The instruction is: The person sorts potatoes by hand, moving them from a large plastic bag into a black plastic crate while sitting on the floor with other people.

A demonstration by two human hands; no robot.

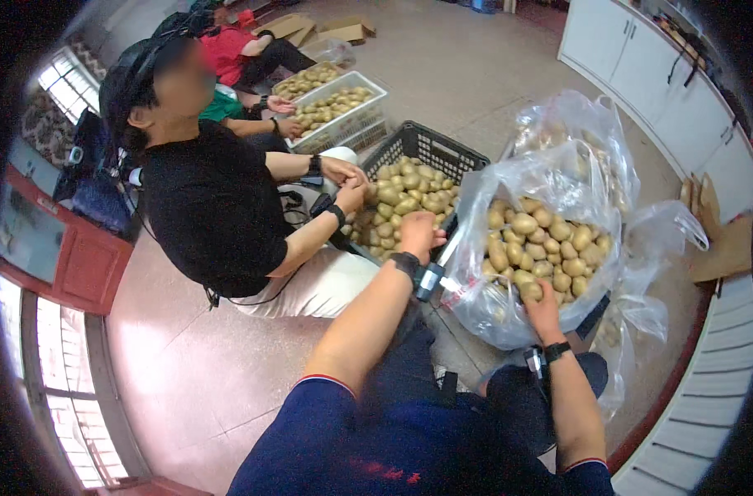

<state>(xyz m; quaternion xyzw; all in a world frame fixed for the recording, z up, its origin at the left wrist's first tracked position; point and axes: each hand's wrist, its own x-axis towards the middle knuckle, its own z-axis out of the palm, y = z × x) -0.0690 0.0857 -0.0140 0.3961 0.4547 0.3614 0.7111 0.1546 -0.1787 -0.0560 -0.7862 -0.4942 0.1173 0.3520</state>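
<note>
Many potatoes [407, 186] lie in a black plastic crate [441, 146] in front of me. My left hand [418, 235] is over the crate's near right side, its fingers partly curled; whether something is in them is hidden. To the right, a clear plastic bag [469, 266] stands open, full of more potatoes [544, 239]. At the bag's near side my right hand [540, 310] has its fingers around a potato [530, 291]. Each of my wrists bears a black band with a small device.
A co-worker in black [215, 204] sits at my left, both hands over the crate. Beyond, other people sit by white crates [370, 102] of potatoes. Another filled plastic bag [599, 142] stands behind mine. Cardboard [720, 248] and white cabinets [643, 68] are at the right.
</note>
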